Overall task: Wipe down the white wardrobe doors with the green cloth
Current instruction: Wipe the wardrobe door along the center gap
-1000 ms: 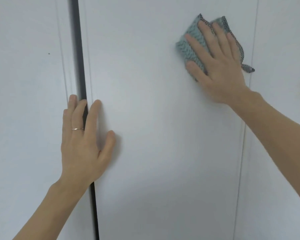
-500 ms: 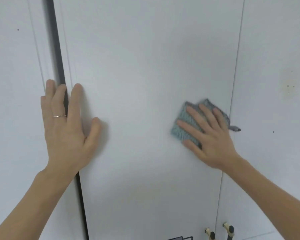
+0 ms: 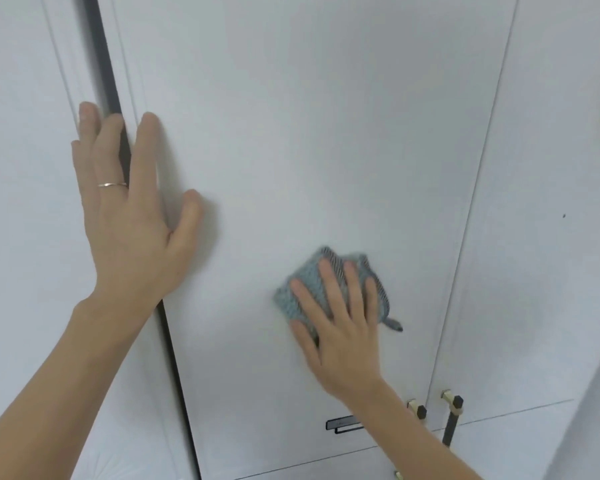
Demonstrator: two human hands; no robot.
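Three white wardrobe doors (image 3: 326,133), one green cloth (image 3: 305,292) pressed to the middle door's lower part under the flat-fingered right hand (image 3: 340,327), left hand (image 3: 129,216) flat-fingered across the dark door gap (image 3: 101,53), two handles (image 3: 433,410).

i see my right hand (image 3: 343,327) pressing the green cloth (image 3: 312,289) flat against the middle wardrobe door (image 3: 309,133), fingers straight, above and left of the two gold handles (image 3: 433,405). my left hand (image 3: 129,216) lies flat across the dark gap (image 3: 101,57) at that door's left edge, left of the cloth.
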